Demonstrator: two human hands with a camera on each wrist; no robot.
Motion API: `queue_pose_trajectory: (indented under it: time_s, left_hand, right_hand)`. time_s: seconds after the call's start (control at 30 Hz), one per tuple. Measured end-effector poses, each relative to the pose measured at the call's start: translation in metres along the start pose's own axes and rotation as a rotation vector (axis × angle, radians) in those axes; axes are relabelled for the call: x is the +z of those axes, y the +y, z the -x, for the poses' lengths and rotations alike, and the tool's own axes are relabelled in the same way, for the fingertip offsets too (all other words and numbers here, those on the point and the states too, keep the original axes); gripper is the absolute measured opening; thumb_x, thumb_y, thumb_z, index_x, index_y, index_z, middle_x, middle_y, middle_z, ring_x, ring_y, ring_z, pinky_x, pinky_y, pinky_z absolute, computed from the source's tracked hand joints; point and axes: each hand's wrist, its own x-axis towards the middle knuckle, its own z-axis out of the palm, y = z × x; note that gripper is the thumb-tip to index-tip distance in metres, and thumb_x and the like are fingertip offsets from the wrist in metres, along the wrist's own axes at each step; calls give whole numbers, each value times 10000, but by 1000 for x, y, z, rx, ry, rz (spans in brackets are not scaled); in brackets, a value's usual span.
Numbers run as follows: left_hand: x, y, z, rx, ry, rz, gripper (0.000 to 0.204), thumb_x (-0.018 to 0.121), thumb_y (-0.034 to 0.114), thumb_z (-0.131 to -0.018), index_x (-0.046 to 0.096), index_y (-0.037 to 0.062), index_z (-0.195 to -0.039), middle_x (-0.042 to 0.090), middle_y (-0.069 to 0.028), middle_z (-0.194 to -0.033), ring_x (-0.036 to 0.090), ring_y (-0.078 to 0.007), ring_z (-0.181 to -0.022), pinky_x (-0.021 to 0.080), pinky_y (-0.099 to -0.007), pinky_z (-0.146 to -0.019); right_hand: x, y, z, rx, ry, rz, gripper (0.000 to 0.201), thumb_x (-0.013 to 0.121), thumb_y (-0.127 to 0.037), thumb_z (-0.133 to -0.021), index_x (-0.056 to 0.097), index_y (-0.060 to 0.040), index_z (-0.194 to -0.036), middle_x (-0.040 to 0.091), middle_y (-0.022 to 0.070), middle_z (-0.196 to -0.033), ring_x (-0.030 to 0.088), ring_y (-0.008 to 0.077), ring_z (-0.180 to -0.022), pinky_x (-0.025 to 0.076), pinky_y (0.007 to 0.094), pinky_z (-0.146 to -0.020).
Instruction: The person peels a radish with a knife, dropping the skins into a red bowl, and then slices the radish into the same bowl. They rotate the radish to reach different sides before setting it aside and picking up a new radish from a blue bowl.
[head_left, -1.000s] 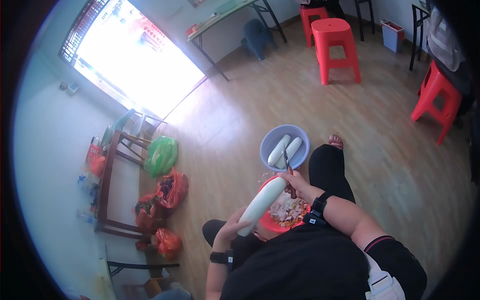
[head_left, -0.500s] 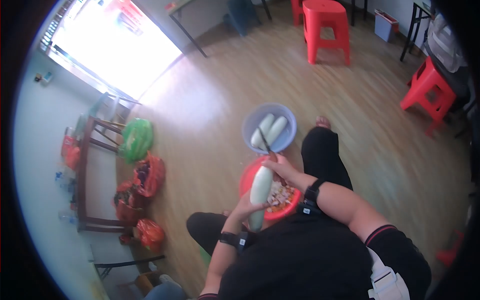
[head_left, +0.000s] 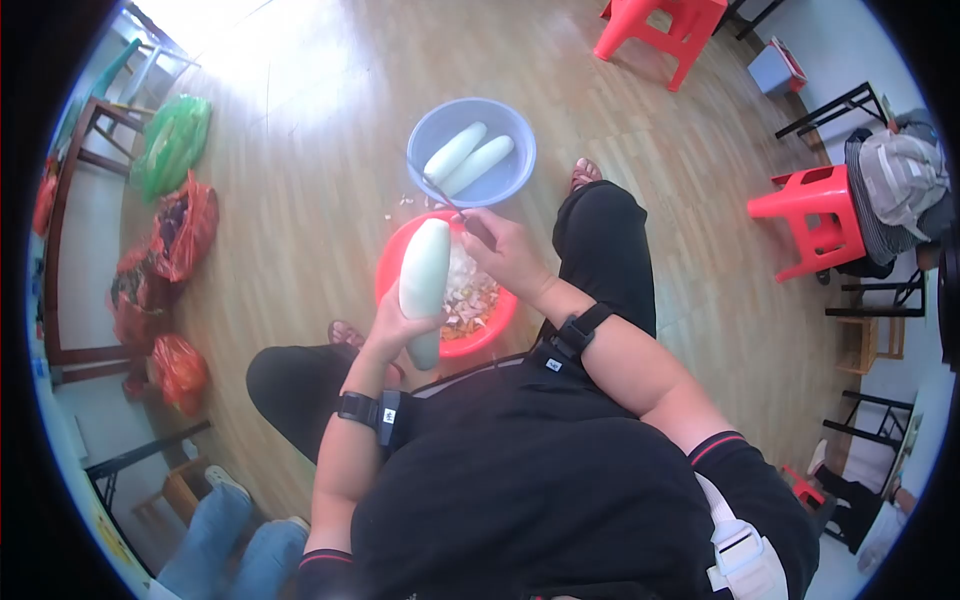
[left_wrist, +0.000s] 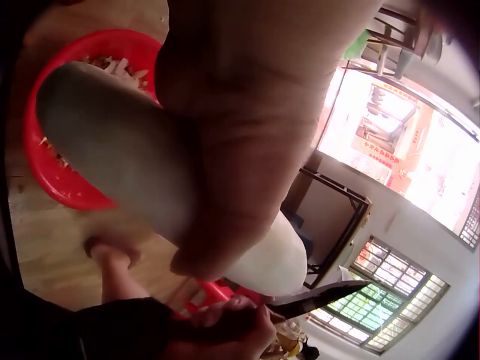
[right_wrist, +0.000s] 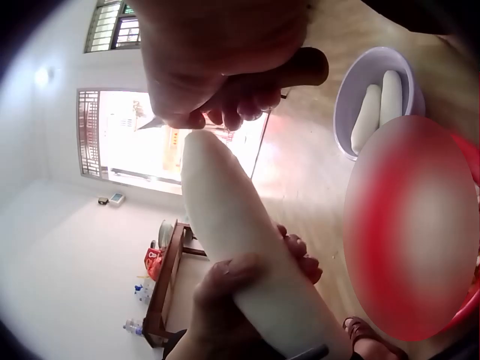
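Observation:
My left hand (head_left: 385, 325) grips a long white radish (head_left: 427, 275) around its lower part, with the thumb across it in the left wrist view. Pale and smooth, the radish stands tilted over the left side of a red basin (head_left: 388, 262). My right hand (head_left: 512, 255) holds a knife by its brown handle (right_wrist: 300, 71), close to the radish's upper end. The dark blade (left_wrist: 319, 300) points away past that end. White and orange peelings (head_left: 470, 295) lie in the basin. Beyond it, two more white radishes (head_left: 485, 163) rest in a blue-grey basin (head_left: 526, 175).
Green (head_left: 175, 145) and red (head_left: 185, 230) plastic bags stand by a wooden table frame at the left. Red stools (head_left: 815, 220) are at the right, one with a backpack (head_left: 903, 180) beside it. Another person's legs (head_left: 210, 540) show at lower left. Scraps lie between the basins.
The head view has tilted downward. The radish has swung from slanting to nearly upright in view, and the left hand's grip shows lower-middle around it. The knife hand now sits slightly apart from the radish.

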Motion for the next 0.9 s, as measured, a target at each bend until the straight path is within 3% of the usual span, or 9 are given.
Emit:
queue_pose_trajectory:
  time_s: [0.03, 0.07, 0.2, 0.27, 0.37, 0.43, 0.67, 0.77, 0.9]
  left_hand:
    - [-2, -1, 1, -9, 7, 14, 618, 808, 120, -663, 538, 21, -1210, 628, -60, -1047, 609, -152, -947, 503, -320, -836]
    - [-4, -2, 3, -5, 12, 12, 613, 808, 124, -668, 539, 23, -1210, 628, -61, -1045, 609, -152, -949, 503, -320, -836]
    - [-7, 3, 9, 35, 35, -14, 592, 812, 127, -674, 536, 20, -1187, 637, -58, -1020, 619, -152, -940, 507, -318, -835]
    - [-6, 4, 10, 71, 58, -52, 572, 816, 115, -670, 533, 14, -1157, 645, -56, -986, 628, -154, -920, 513, -314, -826]
    - [-7, 2, 11, 110, 92, -85, 591, 820, 122, -670, 526, 13, -1171, 643, -56, -995, 626, -152, -917, 510, -313, -832]
    - [-6, 0, 12, 94, 110, -88, 652, 810, 159, -672, 523, 22, -1242, 637, -76, -1082, 616, -157, -979, 500, -322, -853]
    - [-6, -3, 11, 160, 162, -104, 620, 805, 153, -663, 529, 21, -1202, 639, -81, -1056, 623, -163, -961, 501, -326, -848]
    - [-7, -2, 14, 158, 172, -150, 607, 795, 146, -654, 532, 24, -1187, 640, -83, -1040, 624, -166, -953, 499, -328, -845]
    - [-8, 2, 20, 179, 158, -166, 611, 786, 140, -641, 534, 27, -1187, 640, -91, -1031, 624, -172, -951, 496, -332, -846]
  right_hand:
    - [0, 4, 2, -166, 18, 160, 318, 630, -254, -914, 612, -39, -1147, 669, 103, -841, 645, 194, -706, 511, 323, -673]
    - [0, 7, 4, -106, -18, 134, 336, 651, -272, -888, 612, -64, -1149, 669, 134, -893, 651, 254, -799, 508, 357, -752]
    - [-6, -11, 8, -96, -107, 188, 346, 628, -320, -910, 603, -80, -1158, 674, 124, -880, 656, 248, -760, 510, 356, -734]
    - [-9, -19, 9, 33, -291, 184, 360, 596, -357, -933, 595, -96, -1182, 679, 106, -872, 661, 237, -739, 511, 350, -715]
    - [-7, -25, 11, 13, -298, 201, 360, 571, -369, -951, 596, -110, -1200, 693, 84, -883, 674, 232, -745, 519, 347, -700]
    - [-7, -29, 12, -39, -276, 233, 366, 573, -371, -950, 594, -112, -1208, 697, 86, -919, 679, 237, -766, 525, 349, -703]
    - [-9, -33, 15, -173, -248, 340, 415, 535, -396, -965, 583, -128, -1278, 686, 101, -1062, 684, 264, -826, 541, 368, -729]
    - [-13, -46, 17, -127, -343, 379, 423, 504, -308, -992, 502, -142, -1381, 686, 154, -974, 688, 286, -875, 522, 359, -765]
    - [-7, -45, 22, -145, -290, 314, 398, 509, -397, -977, 584, -184, -1305, 695, 112, -1006, 681, 285, -837, 539, 371, -728]
